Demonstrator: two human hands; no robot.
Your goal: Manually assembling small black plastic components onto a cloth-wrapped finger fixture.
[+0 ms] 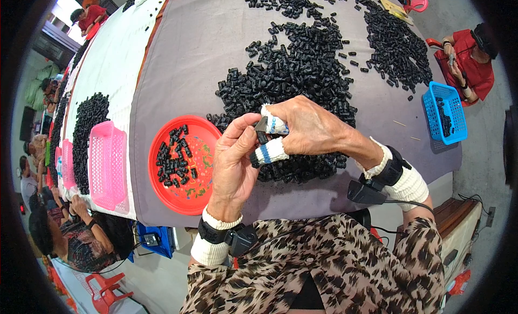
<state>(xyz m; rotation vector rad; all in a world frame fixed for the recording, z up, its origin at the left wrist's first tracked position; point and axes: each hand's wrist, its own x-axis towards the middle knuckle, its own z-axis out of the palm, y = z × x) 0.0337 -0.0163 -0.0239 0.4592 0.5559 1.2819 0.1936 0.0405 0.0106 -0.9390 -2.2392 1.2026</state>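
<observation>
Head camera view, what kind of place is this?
Probably a small workshop for hand sorting or assembly. A long table carries heaps of small black parts, a red plate and a blue basket hold more, and other people sit around it.

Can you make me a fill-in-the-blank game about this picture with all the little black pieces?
1. The round plate beside the left hand is coloured ____.
2. The basket at the table's right edge, with a few black pieces in it, is coloured ____.
3. The right hand and the left hand pinch one small ____ piece between them, above the big pile.
4. The empty basket left of the plate is coloured ____.

Missing words: red; blue; black; pink
</observation>
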